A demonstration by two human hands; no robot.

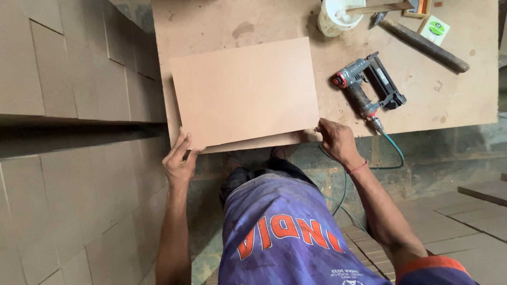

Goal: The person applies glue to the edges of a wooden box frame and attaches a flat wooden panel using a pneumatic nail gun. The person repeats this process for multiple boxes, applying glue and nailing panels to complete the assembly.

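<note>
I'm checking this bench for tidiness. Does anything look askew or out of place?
The board lies slightly rotated on the workbench, its near edge overhanging where the left hand and right hand grip its corners. The nail gun and hammer lie loose at angles. Nothing looks spilled or damaged.

A flat board panel [244, 92] lies on the workbench [465, 100] at its near left corner, each hand gripping a near corner — left hand [178, 161], right hand [335, 140] — with a nail gun [367, 84] just right of it, and a tub [338, 16] and hammer [422, 41] behind.
</note>
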